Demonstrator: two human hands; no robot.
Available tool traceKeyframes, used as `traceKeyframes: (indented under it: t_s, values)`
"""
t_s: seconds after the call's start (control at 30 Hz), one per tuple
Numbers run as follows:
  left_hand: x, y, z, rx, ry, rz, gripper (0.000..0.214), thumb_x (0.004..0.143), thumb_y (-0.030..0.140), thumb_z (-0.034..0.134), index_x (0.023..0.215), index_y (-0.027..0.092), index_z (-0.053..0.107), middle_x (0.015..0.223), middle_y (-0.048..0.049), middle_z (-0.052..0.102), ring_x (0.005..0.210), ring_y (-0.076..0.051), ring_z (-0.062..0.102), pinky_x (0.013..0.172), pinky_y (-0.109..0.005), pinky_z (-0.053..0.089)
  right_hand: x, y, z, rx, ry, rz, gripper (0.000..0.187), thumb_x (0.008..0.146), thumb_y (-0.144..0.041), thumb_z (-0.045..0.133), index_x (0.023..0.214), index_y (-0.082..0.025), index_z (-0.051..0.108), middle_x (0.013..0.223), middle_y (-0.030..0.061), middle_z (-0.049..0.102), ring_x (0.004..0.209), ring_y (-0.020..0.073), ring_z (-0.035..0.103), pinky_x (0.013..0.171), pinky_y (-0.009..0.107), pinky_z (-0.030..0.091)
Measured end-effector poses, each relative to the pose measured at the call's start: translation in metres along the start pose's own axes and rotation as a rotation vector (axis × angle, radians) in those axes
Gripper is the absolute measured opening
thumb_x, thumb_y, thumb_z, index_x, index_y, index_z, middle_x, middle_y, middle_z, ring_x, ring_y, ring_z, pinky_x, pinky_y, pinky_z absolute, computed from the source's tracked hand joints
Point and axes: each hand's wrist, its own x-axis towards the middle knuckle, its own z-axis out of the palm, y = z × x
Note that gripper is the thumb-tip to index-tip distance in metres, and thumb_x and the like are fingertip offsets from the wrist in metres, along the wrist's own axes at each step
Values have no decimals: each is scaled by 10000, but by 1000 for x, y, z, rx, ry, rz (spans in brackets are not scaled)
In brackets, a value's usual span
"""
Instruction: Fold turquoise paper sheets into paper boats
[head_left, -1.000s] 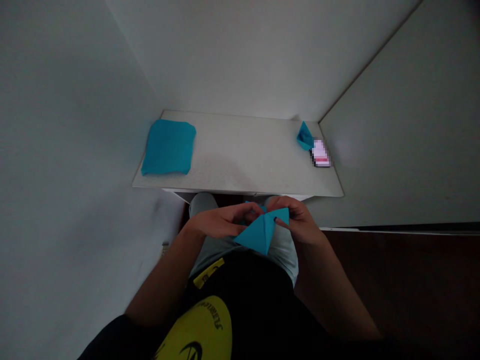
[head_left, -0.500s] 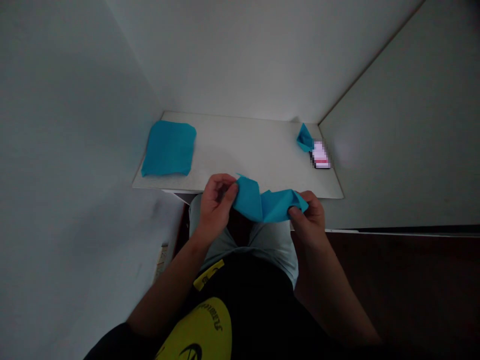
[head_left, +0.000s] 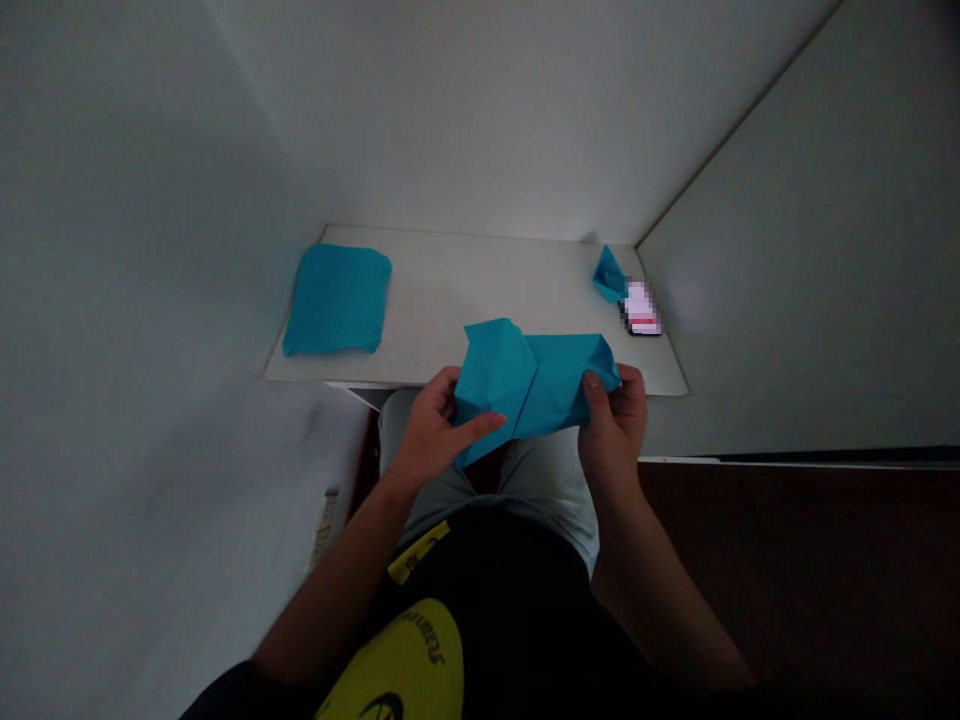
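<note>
Nearest the camera, a black shirt (head_left: 525,590) with yellow print fills the lower middle, and beyond it light trousers (head_left: 556,482) show the lap. Over the lap the person holds a folded blue paper (head_left: 556,378) between both hands, its long axis running from side to side, with the right end slightly farther from the body. The left hand (head_left: 431,432) grips the left end: the thumb lies extended over the near face and the other fingers curl behind the edge, partly hidden. The right hand (head_left: 616,418) pinches the right end, thumb pressed on the front, fingers bent behind it. The paper thus lies forward of the wrists and spans the gap between the hands; a slanting line crosses its middle, and the left thumb's tip reaches closer to that line than the right one does. In view the paper overlaps the front edge of a white tabletop (head_left: 480,280). Farther off, blue sheets (head_left: 337,300) lie flat at the left, well apart from the hands. At the right, a small folded blue piece (head_left: 609,284) sits by a blurred phone (head_left: 642,310); whether they touch, I cannot tell. Behind rises a pale wall (head_left: 480,120).
</note>
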Motion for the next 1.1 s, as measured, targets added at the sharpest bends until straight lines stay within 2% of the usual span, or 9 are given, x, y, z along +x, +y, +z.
traceKeyframes:
  t_s: [0.1, 0.3, 0.5, 0.6, 0.7, 0.77, 0.83, 0.93, 1.1]
  values:
    - [-2, -2, -1, 151, 15, -51, 446, 819, 536, 933, 1051, 187, 778, 990, -60, 837, 874, -230, 754, 827, -349, 618, 0, 2, -4, -71, 3, -45, 273, 1018, -513, 791, 1077, -307, 622, 858, -33, 572, 763, 169, 541, 697, 294, 448]
    - [0, 0, -2, 351, 163, 27, 351, 912, 559, 830, 984, 221, 771, 872, -16, 816, 764, -214, 722, 741, -329, 582, 3, -1, -11, -232, 72, -121, 269, 1018, -501, 782, 1087, -281, 643, 822, -29, 559, 730, 181, 558, 686, 327, 464]
    - [0, -1, -3, 393, 260, 39, 340, 958, 559, 793, 1062, 236, 772, 934, -30, 840, 822, -233, 761, 768, -335, 576, 9, 0, -11, -143, 78, -102, 307, 1021, -541, 771, 1129, -302, 611, 855, -20, 606, 742, 179, 573, 667, 309, 462]
    - [1, -1, 0, 372, 329, 47, 359, 961, 567, 798, 1094, 235, 768, 951, -38, 844, 824, -238, 766, 773, -337, 587, 3, 11, -11, 3, -42, -77, 433, 973, -647, 780, 1207, -334, 595, 950, -1, 657, 804, 197, 616, 701, 317, 501]
    - [1, -1, 0, 359, 411, 79, 382, 966, 568, 800, 1150, 234, 765, 1039, -61, 855, 898, -253, 787, 814, -347, 610, -13, 17, -8, 15, -250, -46, 619, 784, -676, 934, 1207, -319, 658, 1032, 33, 722, 873, 243, 667, 750, 367, 555]
    - [1, -1, -2, 370, 467, 99, 394, 967, 579, 802, 1139, 228, 759, 1032, -69, 849, 917, -260, 792, 822, -351, 618, -27, 15, -4, -108, -355, -62, 520, 763, -553, 988, 1127, -294, 720, 986, 41, 755, 827, 254, 666, 743, 392, 563]
    - [0, -2, -4, 391, 499, 118, 404, 958, 583, 816, 1131, 224, 754, 1023, -75, 843, 939, -266, 797, 839, -358, 625, -38, 9, 2, -245, -373, -127, 241, 891, -431, 907, 998, -287, 746, 851, 23, 734, 717, 233, 622, 708, 390, 542]
    - [-2, -4, -3, 423, 499, 150, 460, 904, 552, 876, 1196, 220, 752, 1112, -101, 850, 1000, -284, 808, 899, -390, 635, -43, -2, 10, -398, -310, -320, 36, 993, -297, 792, 983, -297, 757, 815, 18, 698, 688, 215, 589, 678, 372, 499]
    - [-8, -10, 8, 407, 396, 100, 325, 914, 517, 832, 999, 210, 766, 975, -103, 857, 852, -270, 798, 805, -381, 634, -41, -11, 18, -558, -412, -634, 357, 1031, -195, 709, 1324, -379, 796, 914, 41, 732, 816, 235, 633, 727, 392, 457]
